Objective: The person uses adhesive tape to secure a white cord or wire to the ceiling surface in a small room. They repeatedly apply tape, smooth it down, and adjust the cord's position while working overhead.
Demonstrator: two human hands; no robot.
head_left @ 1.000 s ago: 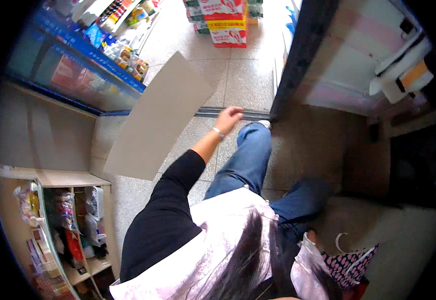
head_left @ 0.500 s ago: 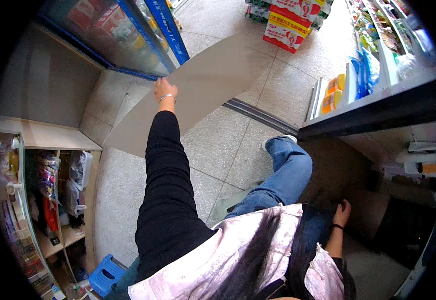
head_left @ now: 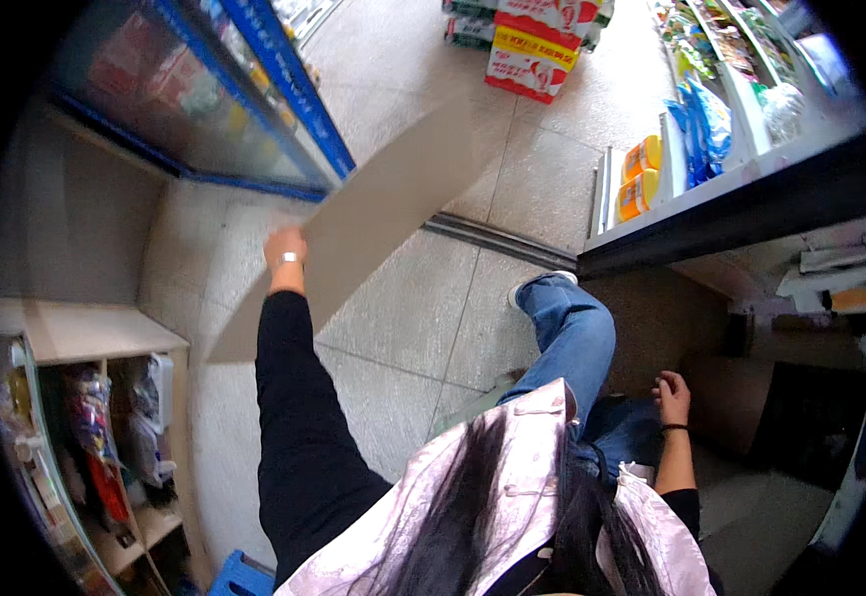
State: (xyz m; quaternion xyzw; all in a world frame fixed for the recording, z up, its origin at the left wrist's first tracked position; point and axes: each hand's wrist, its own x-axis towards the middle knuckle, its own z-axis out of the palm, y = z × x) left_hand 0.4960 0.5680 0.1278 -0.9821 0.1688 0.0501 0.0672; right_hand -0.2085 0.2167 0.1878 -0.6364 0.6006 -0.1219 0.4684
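My left hand (head_left: 286,246) is reached out ahead, with its fingers closed at the left edge of a large, flat, brown-grey panel (head_left: 378,204). The panel slants above the tiled floor from near left to far right; what kind of panel it is I cannot make out. Motion blurs the hand slightly. Low on the right, my right hand (head_left: 672,399) hangs beside my jeans with loosely bent fingers, nothing visible in it. A dark box-like shape (head_left: 812,422) stands nearest to it.
Glass doors with a blue frame (head_left: 299,94) stand far left. A floor track (head_left: 497,241) crosses the tiles. Red-and-white cartons (head_left: 527,70) are stacked ahead. Goods shelves (head_left: 691,189) rise at the right, a wooden cabinet (head_left: 105,333) at the left, and a blue plastic stool (head_left: 242,576) near me.
My left hand has come back toward me and to the left, and the panel has swung with it. My right hand has lifted slightly. The whole view has shifted a little.
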